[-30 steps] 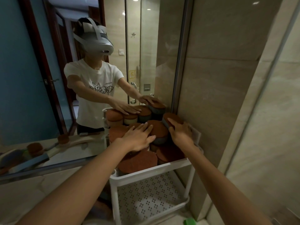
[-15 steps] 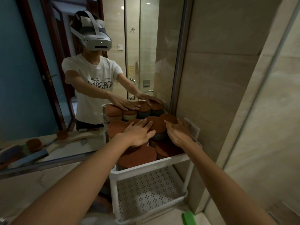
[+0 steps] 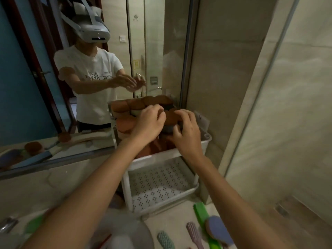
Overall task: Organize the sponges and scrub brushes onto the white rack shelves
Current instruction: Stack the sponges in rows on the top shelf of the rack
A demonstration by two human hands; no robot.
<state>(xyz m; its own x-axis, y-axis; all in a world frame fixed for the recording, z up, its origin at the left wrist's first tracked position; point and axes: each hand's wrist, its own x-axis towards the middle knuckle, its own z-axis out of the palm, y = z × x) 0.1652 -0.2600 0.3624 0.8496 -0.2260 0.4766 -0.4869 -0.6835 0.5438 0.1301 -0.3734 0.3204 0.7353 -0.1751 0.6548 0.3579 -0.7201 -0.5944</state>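
Observation:
Several round sponges (image 3: 125,125) with brown tops are piled on the top shelf of the white rack (image 3: 204,142). One with a grey base (image 3: 169,123) sits between my hands. My left hand (image 3: 148,124) and my right hand (image 3: 187,131) hover over the pile with fingers loosely curled. The mirror shows both hands raised above the sponges with nothing in them. The rack's lower shelf (image 3: 159,182) is a perforated white tray. Scrub brushes lie on the counter in front: a green-handled one (image 3: 202,212), a pink one (image 3: 194,232) and a teal one (image 3: 165,239).
A mirror (image 3: 45,105) stands directly behind and left of the rack, a tiled wall (image 3: 224,87) to its right. A blue-backed sponge (image 3: 218,229) lies over the green handle. A pale round basin (image 3: 125,232) sits at the bottom edge.
My hands, flat on the sponges a second ago, have lifted off with fingers curling. The view has dropped back, bringing the counter brushes into sight.

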